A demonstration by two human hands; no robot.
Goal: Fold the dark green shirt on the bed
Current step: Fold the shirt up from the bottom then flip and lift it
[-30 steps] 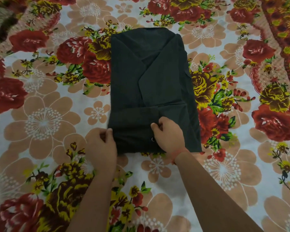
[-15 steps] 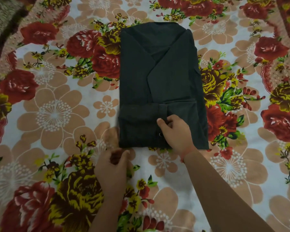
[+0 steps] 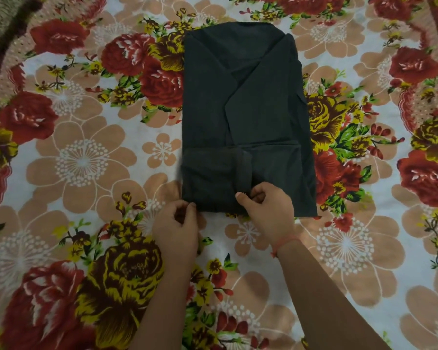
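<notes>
The dark green shirt (image 3: 245,117) lies flat on the bed as a tall folded rectangle, sides turned in, a sleeve cuff laid across its lower part. My right hand (image 3: 268,205) rests on the near hem around the middle, thumb and fingers pinching the cloth by the cuff. My left hand (image 3: 176,227) sits at the shirt's near left corner with fingers curled; its fingertips meet the hem there. Whether it grips the cloth is hidden by the fingers.
The bed is covered by a floral sheet (image 3: 81,162) with red, yellow and tan flowers on white. A brownish patterned cloth (image 3: 3,29) lies at the far left corner. A red thread circles my right wrist (image 3: 286,245).
My left hand moved off the bedsheet back up to the shirt's near left corner. My right hand slid a little nearer on the hem and closed tighter.
</notes>
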